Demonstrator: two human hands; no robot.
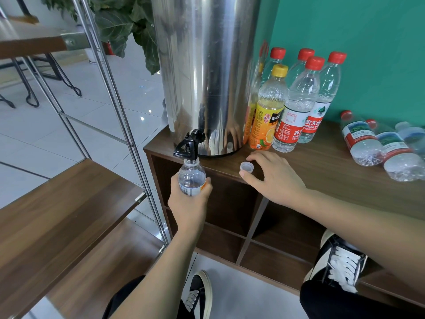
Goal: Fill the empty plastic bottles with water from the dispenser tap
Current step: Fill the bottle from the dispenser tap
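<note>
Black trousers and two laced shoes fill the bottom of the view, one foot propped on the low shelf of the wooden cabinet. Just beyond, the left hand is wrapped around the lower half of a small clear bottle, holding it upright in front of the cabinet edge with its open mouth right under the black tap. The right hand rests on the cabinet top, thumb and fingers loosely closing on a pale cap lying there; whether the cap is lifted cannot be told. No stream is visible, so the filling step looks ready but not running. The next move probably calls for working the tap lever while keeping the bottle's mouth lined up. Behind stands the steel dispenser, with capped bottles upright beside it and more lying on their sides further right.
</note>
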